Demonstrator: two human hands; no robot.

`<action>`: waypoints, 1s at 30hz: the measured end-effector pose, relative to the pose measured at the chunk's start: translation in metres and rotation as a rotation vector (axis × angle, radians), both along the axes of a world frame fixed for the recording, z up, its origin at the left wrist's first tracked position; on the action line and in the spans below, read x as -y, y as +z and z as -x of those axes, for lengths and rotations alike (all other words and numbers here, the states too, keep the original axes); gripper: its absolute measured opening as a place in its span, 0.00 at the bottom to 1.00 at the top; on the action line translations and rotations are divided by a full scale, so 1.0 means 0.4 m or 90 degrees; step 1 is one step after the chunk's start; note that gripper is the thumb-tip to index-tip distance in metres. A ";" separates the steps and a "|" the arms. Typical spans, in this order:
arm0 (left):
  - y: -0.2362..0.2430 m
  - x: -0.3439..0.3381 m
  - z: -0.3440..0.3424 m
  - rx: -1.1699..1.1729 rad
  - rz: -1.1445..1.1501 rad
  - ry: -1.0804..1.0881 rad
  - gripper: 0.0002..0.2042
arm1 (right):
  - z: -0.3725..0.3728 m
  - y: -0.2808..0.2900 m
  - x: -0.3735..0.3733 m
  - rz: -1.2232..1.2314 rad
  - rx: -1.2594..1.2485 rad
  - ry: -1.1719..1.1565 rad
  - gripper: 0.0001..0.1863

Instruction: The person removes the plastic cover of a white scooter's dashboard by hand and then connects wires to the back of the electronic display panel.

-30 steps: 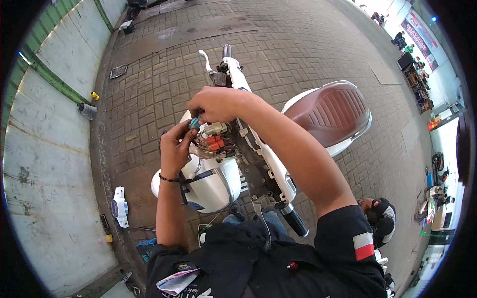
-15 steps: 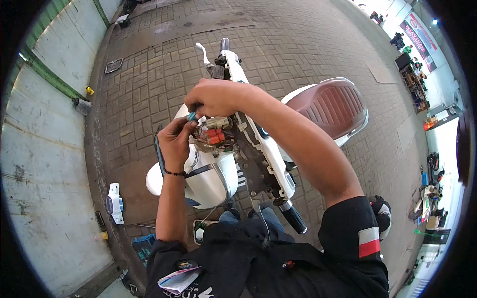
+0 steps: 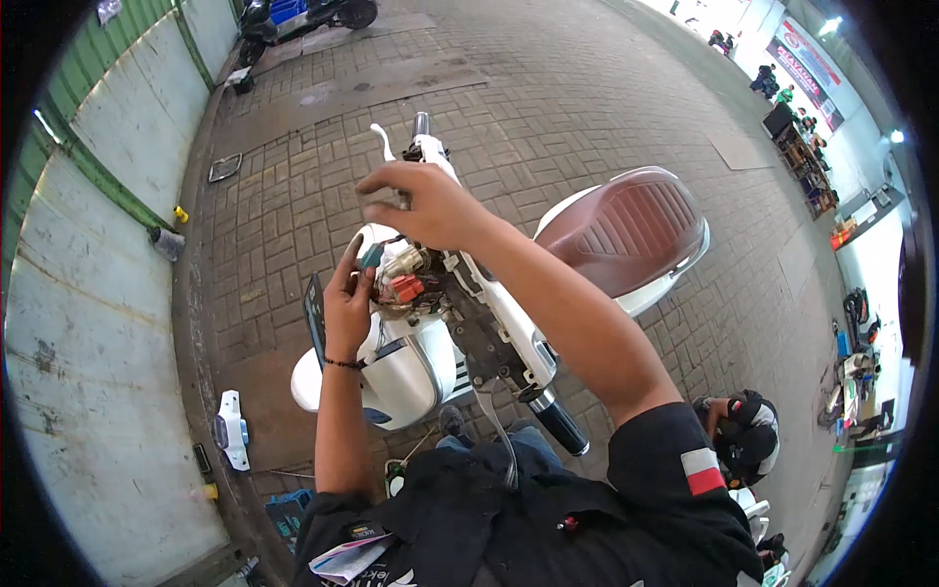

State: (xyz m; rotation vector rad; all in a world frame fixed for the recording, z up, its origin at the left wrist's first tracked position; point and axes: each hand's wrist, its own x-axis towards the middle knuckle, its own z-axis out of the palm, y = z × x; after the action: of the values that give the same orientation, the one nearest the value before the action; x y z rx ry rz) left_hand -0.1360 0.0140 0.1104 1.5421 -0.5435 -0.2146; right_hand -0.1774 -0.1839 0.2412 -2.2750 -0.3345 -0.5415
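Observation:
In front of me a white scooter has its handlebar cover off. Between the thumb and fingers of my left hand [image 3: 346,305] is a small blue-green plug connector [image 3: 372,256]. Right beside it lie an orange-red connector [image 3: 406,287], a pale connector [image 3: 403,260] and a tangle of wires. My right hand [image 3: 419,203] hovers above the wiring, apart from the connector. Its index finger and thumb are spread with nothing visible between them. The bare handlebar [image 3: 494,328] runs past the wiring, with a black grip [image 3: 558,423] at its near end.
The brown scooter seat [image 3: 641,230] is to the right. A white-and-blue cover piece [image 3: 232,430] and a blue crate [image 3: 288,517] lie on the left by the metal wall [image 3: 93,342]. Another person [image 3: 748,435] crouches at my right. A dark scooter [image 3: 303,20] stands far off.
My right hand has come off the blue-green connector, lifting up and opening. My left hand still holds it. The view has shifted, showing more of the crouching person and the far dark scooter.

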 end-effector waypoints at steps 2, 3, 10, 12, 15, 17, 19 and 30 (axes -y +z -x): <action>0.009 0.001 -0.003 0.072 -0.037 -0.010 0.18 | 0.102 -0.001 0.033 -0.130 0.072 -0.104 0.13; 0.021 0.007 -0.005 0.118 -0.073 -0.016 0.17 | 0.161 -0.026 0.065 -0.169 0.104 -0.164 0.12; 0.070 0.040 0.034 0.165 -0.230 0.000 0.11 | 0.543 -0.365 0.242 -0.439 -0.019 -0.382 0.10; 0.053 0.049 0.038 0.233 -0.217 0.027 0.10 | 0.652 -0.529 0.291 -0.423 -0.110 -0.455 0.10; 0.074 0.062 0.058 0.233 -0.234 0.044 0.11 | 0.820 -0.737 0.313 -0.429 -0.256 -0.497 0.07; 0.093 0.078 0.074 0.229 -0.263 0.048 0.13 | 0.955 -0.887 0.318 -0.288 -0.309 -0.530 0.10; 0.074 0.071 0.068 0.295 -0.267 0.070 0.15 | 1.075 -0.961 0.310 -0.195 -0.435 -0.470 0.14; 0.079 0.131 0.145 0.159 -0.309 0.243 0.13 | 1.650 -1.117 0.537 -0.269 -0.865 -0.502 0.20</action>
State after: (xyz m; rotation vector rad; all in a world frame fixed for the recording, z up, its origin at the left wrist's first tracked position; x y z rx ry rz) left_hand -0.1939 -0.0385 0.1421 2.1292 -0.3949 0.1556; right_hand -0.8373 -0.3986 -0.2055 -1.7809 1.2318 0.5893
